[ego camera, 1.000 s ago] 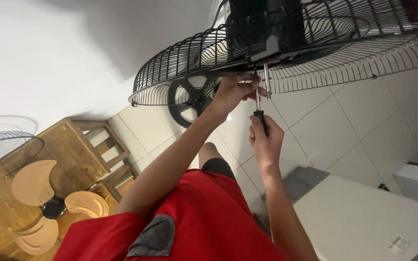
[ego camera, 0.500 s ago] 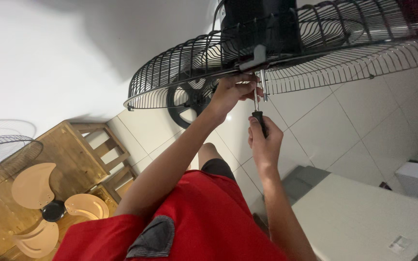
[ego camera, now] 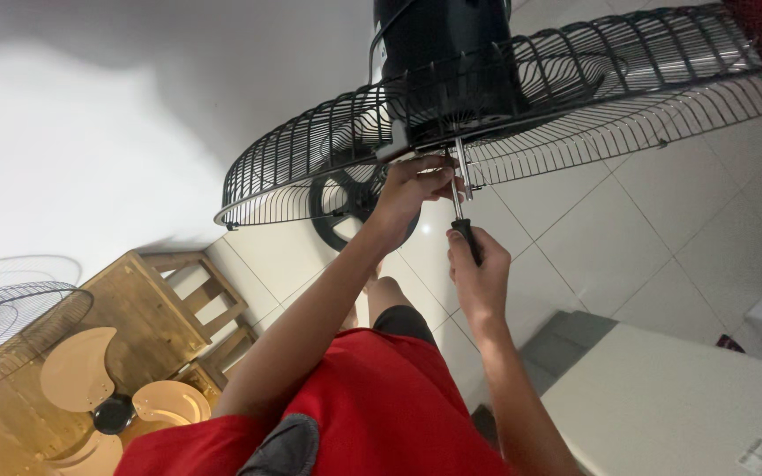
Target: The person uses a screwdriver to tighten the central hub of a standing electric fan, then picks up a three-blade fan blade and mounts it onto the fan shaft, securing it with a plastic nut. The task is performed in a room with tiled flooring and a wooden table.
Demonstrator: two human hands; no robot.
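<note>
a black-handled screwdriver (ego camera: 462, 220) is being gripped by the right hand (ego camera: 478, 269), its tip set beneath the black fan guard (ego camera: 575, 97); the shaft is being pinched by the left hand (ego camera: 412, 189) just under the motor housing (ego camera: 438, 35).

hands 2 (ego camera: 412, 185) | screwdriver 1 (ego camera: 462, 225) | fan grilles 2 (ego camera: 310, 167) | beige blade set 1 (ego camera: 90, 379)

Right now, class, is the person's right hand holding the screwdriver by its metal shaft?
No, the right hand wraps the black handle of the screwdriver, while the left hand steadies the shaft near the fan grille.
</note>
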